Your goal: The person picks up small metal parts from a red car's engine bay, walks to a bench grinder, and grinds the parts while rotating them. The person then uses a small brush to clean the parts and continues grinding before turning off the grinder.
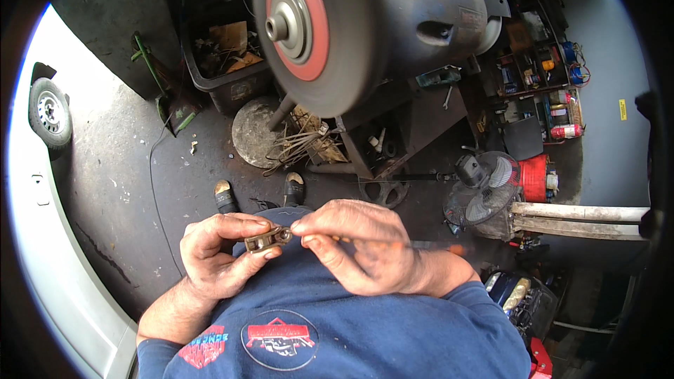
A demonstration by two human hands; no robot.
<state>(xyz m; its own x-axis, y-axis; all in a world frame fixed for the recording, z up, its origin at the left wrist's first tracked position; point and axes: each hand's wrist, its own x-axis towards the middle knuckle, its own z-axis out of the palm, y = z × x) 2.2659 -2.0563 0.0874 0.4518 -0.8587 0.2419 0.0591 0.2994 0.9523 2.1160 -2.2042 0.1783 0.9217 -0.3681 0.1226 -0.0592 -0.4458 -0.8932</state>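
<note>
My left hand (217,249) pinches a small worn metal part (261,241) between thumb and fingers, in front of my blue shirt. The part is brownish, with a hollow along its side and a round eye at its right end. My right hand (365,249) is closed round a thin tool with an orange-and-dark shaft (435,246), which runs out to the right past my wrist. Its fingertips meet the eye of the metal part, and they hide the tool's tip. What kind of tool it is, I cannot make out.
Ahead stands a large bench grinder (435,14) with a dark, red-centred wheel (319,35). A black bin (232,88) of scraps is behind it to the left. Floor fans (491,189) and shelves of parts (530,63) stand right; a white car (63,260) is left.
</note>
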